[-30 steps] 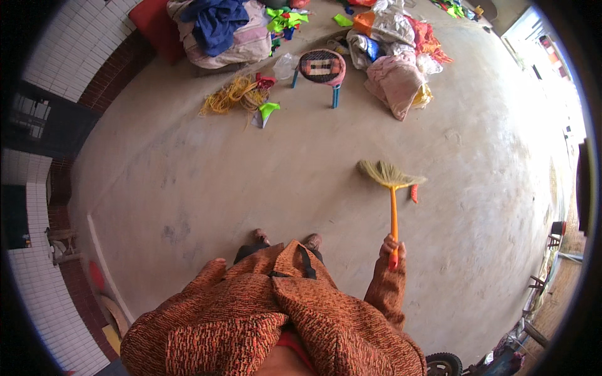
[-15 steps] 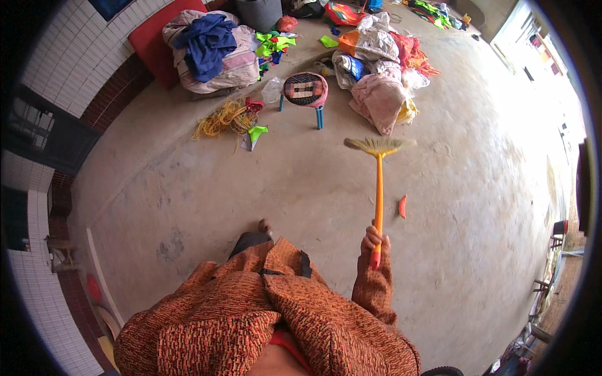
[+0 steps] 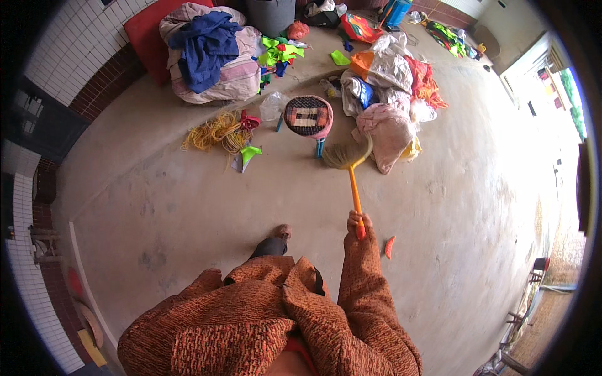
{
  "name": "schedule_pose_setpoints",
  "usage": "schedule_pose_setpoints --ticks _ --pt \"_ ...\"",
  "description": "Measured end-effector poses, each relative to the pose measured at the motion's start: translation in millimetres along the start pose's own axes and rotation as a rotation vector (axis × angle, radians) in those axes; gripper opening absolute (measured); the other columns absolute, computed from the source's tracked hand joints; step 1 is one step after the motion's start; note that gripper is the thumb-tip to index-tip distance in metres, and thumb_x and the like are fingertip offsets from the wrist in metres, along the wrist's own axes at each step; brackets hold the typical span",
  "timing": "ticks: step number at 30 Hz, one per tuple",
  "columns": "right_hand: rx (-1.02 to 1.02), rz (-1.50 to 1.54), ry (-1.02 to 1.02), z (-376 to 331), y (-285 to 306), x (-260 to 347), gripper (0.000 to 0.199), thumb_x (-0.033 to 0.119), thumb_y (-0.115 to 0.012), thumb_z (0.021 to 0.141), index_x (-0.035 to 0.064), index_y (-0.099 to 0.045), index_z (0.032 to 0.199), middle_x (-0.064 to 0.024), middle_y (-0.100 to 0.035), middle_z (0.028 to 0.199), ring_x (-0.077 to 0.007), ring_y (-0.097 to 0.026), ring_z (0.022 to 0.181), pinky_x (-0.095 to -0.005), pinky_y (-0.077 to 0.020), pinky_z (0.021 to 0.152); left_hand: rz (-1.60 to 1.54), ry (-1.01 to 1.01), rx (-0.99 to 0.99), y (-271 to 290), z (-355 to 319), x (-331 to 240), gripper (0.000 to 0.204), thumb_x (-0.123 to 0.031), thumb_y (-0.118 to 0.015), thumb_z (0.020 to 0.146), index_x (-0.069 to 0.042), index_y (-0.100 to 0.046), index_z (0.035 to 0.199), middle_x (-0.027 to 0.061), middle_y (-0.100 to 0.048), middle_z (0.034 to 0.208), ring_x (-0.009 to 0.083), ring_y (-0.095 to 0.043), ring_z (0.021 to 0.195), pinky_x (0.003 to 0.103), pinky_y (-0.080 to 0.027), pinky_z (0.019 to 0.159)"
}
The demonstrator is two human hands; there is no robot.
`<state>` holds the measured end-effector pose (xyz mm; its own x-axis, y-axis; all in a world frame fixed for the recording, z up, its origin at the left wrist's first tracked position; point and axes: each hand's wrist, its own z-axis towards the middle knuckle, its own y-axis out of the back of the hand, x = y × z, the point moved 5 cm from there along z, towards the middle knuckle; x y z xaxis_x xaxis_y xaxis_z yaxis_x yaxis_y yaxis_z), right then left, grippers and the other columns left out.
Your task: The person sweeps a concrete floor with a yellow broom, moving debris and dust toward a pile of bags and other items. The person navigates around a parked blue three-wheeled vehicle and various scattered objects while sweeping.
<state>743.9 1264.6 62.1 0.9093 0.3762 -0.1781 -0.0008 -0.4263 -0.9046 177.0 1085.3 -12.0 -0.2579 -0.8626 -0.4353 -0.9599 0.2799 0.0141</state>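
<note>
My right hand [image 3: 360,220] is wrapped round the lower end of an orange-handled broom [image 3: 355,191]. The broom points away from me, its bristle head between a padded stool [image 3: 308,117] and a heap of cloth and sacks [image 3: 390,128]. Its bristles look spread and slightly blurred; whether they touch the floor I cannot tell. A small red curved object [image 3: 389,247] lies on the floor right of my forearm. My left hand does not show; the patterned brown-orange coat covers that side, and one foot shows ahead of it.
Yellow string [image 3: 216,135] lies tangled left of the stool, beside a green and grey scrap [image 3: 247,158]. Farther back are a large bundle with blue cloth [image 3: 204,50], a grey bin [image 3: 273,15] and bright green scraps [image 3: 279,53]. A tiled wall runs along the left.
The broom has swung left and its head has tilted, now beside the stool. My right arm has stretched farther forward. Stool and heap appear nearer, and my foot shows more fully.
</note>
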Motion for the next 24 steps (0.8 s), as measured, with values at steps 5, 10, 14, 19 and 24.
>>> schedule_pose_setpoints --ticks 5,10,14,19,24 --pt "0.025 0.260 0.135 -37.6 10.7 -9.9 0.017 0.007 -0.048 0.066 0.0001 -0.040 0.079 -0.0015 -0.040 0.056 -0.0104 -0.038 0.045 -0.0232 -0.0354 0.041 0.018 -0.008 0.031 3.7 38.9 -66.7 0.040 -0.027 -0.052 0.077 -0.003 -0.044 0.108 0.0111 -0.050 0.099 0.0229 -0.049 0.091 0.036 -0.041 0.074" --pt "-0.016 0.117 0.309 -140.0 8.0 -27.0 0.019 0.004 -0.048 0.069 -0.0021 -0.037 0.084 -0.0027 -0.040 0.067 -0.0082 -0.040 0.049 -0.0223 -0.0378 0.044 -0.190 -0.006 0.227 10.1 68.0 -125.1 0.039 -0.026 -0.052 0.077 -0.003 -0.044 0.108 0.0113 -0.050 0.100 0.0231 -0.049 0.091 0.036 -0.041 0.074" --pt "0.091 0.354 0.542 -232.4 11.9 -10.9 0.026 0.008 -0.053 0.071 -0.0047 -0.035 0.084 -0.0072 -0.039 0.078 -0.0051 -0.041 0.053 -0.0200 -0.0385 0.044 0.195 0.025 0.127 -67.3 28.2 -209.1 0.041 -0.026 -0.053 0.077 -0.003 -0.043 0.109 0.0121 -0.049 0.103 0.0231 -0.045 0.096 0.036 -0.039 0.078" --pt "-0.175 0.084 0.705 -285.7 15.9 -12.5 0.026 0.007 -0.046 0.074 0.0000 -0.035 0.096 -0.0065 -0.040 0.075 -0.0046 -0.039 0.048 -0.0196 -0.0367 0.039 0.556 0.056 0.092 -111.1 33.9 -237.4 0.042 -0.027 -0.053 0.077 -0.004 -0.042 0.111 0.0120 -0.047 0.107 0.0226 -0.042 0.102 0.034 -0.036 0.082" --pt "-0.465 -0.108 0.658 -318.0 -21.0 -64.0 0.072 -0.004 -0.041 0.065 0.0267 -0.014 0.124 -0.0073 -0.044 0.072 -0.0060 -0.035 0.039 -0.0199 -0.0338 0.033 0.602 -0.026 0.180 -136.8 46.3 -246.6 0.040 -0.025 -0.052 0.076 -0.004 -0.043 0.109 0.0109 -0.047 0.106 0.0213 -0.042 0.100 0.033 -0.036 0.081"
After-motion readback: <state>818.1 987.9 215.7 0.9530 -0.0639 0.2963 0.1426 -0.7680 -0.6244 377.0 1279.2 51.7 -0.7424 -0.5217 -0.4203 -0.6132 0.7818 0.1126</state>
